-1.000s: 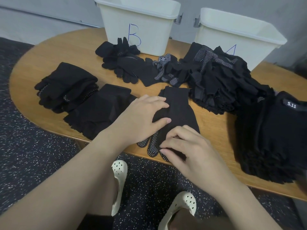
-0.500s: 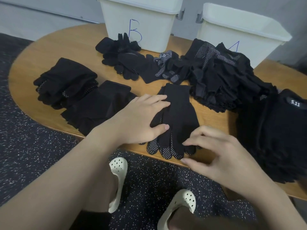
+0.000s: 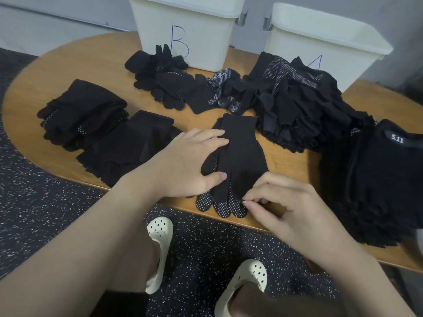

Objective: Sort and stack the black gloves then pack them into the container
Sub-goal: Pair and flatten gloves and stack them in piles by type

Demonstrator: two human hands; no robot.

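At the table's near edge lies our dotted black glove pair (image 3: 238,161), fingertips overhanging. Our left hand (image 3: 190,165) presses it flat, fingers straight; our right hand (image 3: 283,207) pinches a glove finger. Stacked gloves (image 3: 128,147) sit left, bins B (image 3: 185,30) and A (image 3: 320,42) behind on the wooden table (image 3: 68,65).

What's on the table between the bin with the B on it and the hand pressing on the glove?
In the head view, a loose heap of black gloves lies between the B bin and the left hand, then bare table.
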